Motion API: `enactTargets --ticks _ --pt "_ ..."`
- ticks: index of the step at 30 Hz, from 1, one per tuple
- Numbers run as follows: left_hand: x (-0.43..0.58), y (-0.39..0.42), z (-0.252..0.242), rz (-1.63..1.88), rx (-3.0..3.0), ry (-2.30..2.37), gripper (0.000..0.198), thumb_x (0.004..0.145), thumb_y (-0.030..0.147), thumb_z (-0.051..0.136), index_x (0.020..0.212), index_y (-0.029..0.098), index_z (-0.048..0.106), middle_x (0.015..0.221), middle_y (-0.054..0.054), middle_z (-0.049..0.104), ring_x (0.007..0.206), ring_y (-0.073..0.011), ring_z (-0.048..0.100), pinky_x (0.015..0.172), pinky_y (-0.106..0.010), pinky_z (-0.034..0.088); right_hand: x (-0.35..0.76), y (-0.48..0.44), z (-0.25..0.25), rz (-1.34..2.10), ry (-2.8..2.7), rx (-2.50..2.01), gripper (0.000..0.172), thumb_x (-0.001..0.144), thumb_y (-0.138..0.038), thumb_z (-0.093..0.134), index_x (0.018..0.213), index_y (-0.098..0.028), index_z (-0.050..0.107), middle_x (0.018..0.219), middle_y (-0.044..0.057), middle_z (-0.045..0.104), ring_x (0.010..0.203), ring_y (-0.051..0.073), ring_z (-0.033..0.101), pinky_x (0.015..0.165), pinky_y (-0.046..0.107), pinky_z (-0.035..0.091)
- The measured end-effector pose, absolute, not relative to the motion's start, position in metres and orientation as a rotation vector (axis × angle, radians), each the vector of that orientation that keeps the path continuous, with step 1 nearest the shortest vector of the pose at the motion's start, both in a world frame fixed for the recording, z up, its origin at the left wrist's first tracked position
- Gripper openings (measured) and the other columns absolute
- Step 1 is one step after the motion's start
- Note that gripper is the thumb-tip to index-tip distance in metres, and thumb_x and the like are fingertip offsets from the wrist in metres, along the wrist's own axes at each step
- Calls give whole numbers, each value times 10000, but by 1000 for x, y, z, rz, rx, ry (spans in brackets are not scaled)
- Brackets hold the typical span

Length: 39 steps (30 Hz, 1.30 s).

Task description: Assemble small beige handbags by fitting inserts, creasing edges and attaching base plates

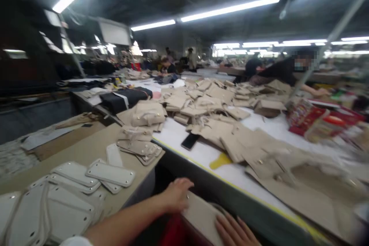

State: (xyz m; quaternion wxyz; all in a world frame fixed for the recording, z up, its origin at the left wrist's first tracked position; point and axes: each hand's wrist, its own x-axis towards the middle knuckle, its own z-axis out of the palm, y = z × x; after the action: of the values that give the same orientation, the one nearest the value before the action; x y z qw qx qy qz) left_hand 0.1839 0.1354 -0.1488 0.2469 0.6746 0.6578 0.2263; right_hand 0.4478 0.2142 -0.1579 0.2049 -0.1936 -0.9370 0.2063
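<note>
Close to my body, below the table edge, is a beige bag (201, 215) with a flat, smooth face and a small metal stud near its far end. My left hand (179, 196) grips that far end, its fingers bent over the edge. My right hand (235, 232) rests on the near part, its fingers spread and lying flat on the surface; its thumb is hidden and the palm is cut off by the frame. Something red (174, 232) shows under the bag. To the left lie stacked off-white panels (70, 203) with metal eyelets along their edges.
Beige bags (148, 114) are stacked at the board's corner. More beige bag pieces (213, 100) cover the white table (175, 138), beside a dark phone (190, 141) and a yellow scrap (220, 160). A red patterned bag (305, 117) stands right, near a co-worker (279, 69).
</note>
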Motion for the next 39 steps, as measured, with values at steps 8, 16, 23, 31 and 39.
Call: enactTargets --ticks 8,16,23,31,39 --pt "309 165 -171 396 2351 1310 851 650 586 620 1336 168 339 1336 -153 408 1215 -302 362 1025 -473 246 539 198 -194 1200 -1885 -1383 529 750 -398 564 1214 -163 473 1257 130 498 1142 216 485 973 416 388" --pt "346 169 -178 241 2459 1393 809 661 586 600 1294 133 379 1241 -175 475 1131 -320 421 973 -457 252 537 186 -205 1586 -1626 -1251 426 722 -352 609 1095 -165 524 1040 67 615 924 182 583 846 345 465" --pt "351 173 -178 229 2409 1372 857 642 630 590 1296 117 382 1259 -179 470 1143 -329 419 985 -456 252 536 201 -211 1489 -1845 -1213 393 768 -371 554 1088 -143 552 1028 70 611 922 183 565 842 329 445" --pt "246 183 -155 163 1983 1523 517 753 461 549 1188 182 542 1216 -90 547 1111 -256 496 965 -364 359 538 194 -202 1373 -1983 -1275 490 808 -412 477 1205 -125 487 1204 108 542 1063 205 526 930 356 407" --pt "191 165 -166 386 1392 1478 522 702 414 621 1134 122 584 1063 -65 642 964 -230 579 815 -279 450 482 236 -159 1160 -2721 -1266 455 782 -427 491 1164 -192 567 1141 95 594 1010 245 559 875 344 419"
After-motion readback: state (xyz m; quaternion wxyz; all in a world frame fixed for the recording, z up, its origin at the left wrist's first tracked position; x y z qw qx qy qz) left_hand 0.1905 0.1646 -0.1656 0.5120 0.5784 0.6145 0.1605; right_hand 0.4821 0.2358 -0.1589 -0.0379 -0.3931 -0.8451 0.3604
